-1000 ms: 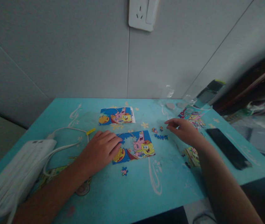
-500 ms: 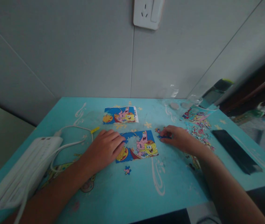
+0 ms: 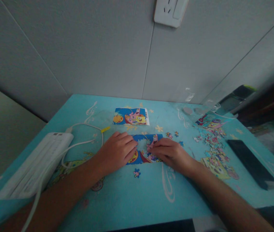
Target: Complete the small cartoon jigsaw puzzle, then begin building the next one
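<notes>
L hand (image 3: pixel 120 149) lies at puzzle (image 3: pixel 139 158) L edge, prob. to steady it; R hand (image 3: pixel 172 154) bunches fingertips by its gap, can't tell if either grip holds a pc.

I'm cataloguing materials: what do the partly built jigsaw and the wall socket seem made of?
Jigsaw: probably printed cardboard, given its thin, flat look and notched gap; finish unclear. Wall socket: likely hard plastic, smooth white, with clean rounded corners.

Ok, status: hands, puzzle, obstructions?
Left fingers at left side of puzzle, right fingers over right side. Puzzle incomplete around middle. Loose piece in front, clear of hands.
</notes>
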### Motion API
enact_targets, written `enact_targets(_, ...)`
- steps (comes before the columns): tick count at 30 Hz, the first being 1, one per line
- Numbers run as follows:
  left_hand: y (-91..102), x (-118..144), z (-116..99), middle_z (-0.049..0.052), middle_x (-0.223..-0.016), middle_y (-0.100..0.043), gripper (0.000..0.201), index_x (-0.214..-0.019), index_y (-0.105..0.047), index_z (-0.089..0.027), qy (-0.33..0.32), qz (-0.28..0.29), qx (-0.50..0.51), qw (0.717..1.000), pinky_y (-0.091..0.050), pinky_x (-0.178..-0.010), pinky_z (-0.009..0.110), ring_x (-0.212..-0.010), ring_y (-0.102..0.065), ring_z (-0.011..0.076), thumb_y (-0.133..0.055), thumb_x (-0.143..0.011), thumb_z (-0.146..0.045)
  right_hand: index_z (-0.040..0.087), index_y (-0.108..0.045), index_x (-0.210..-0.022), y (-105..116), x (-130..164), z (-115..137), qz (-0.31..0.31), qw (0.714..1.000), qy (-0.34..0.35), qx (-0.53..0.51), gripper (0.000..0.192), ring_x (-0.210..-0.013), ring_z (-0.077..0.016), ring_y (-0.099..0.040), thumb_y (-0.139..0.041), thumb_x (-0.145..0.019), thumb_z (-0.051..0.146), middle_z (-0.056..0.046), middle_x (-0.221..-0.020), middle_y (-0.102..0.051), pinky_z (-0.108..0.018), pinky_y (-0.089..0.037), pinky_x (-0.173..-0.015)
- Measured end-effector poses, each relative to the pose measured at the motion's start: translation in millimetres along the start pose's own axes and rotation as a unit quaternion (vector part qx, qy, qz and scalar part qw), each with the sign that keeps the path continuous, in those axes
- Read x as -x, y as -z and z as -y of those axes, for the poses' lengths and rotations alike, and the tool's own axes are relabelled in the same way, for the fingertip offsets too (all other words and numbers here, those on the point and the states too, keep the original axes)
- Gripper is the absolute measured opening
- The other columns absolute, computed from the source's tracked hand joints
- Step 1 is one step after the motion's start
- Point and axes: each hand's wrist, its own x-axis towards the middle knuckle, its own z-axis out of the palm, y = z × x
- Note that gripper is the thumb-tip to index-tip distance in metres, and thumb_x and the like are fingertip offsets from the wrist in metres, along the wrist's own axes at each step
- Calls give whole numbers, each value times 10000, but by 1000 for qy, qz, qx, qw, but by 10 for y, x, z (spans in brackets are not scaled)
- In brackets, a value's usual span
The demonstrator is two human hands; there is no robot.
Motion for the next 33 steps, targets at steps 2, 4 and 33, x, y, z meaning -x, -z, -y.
enact_targets(2,1,2,-13,46,-888,-650,209,-1028,-684,-184,-2,7,3,1000,-362,-772,381,-872,-554,210,-500,-1006,-281,226,-726,-1149,-61,-26,-16,-2,1000,28,13,236,-992,-196,-660,-544,-999,220,-73,-1075,-724,-372,-518,-903)
enact_targets(4,3,7,-22,45,-888,-643,205,-1028,-681,-184,-1,15,6,1000,-358,-773,380,-881,-550,213,-501,-1005,-278,226,-724,-1148,-80,-42,-34,10,999,40,31,231,-998,-202,-659,-553,-993,204,-68,-1080,-729,-400,-494,-935)
enact_targets(33,4,50,-33,34,-919,-604,178,-1081,-708,-257,-67,32,20,997,-344,-768,355,-870,-503,194,-567,-977,-289,241,-704,-1129,-51,-1,68,37,995,-83,30,213,-1042,-235,-602,-655,-930,299,-82,-1094,-656,-402,-465,-947)
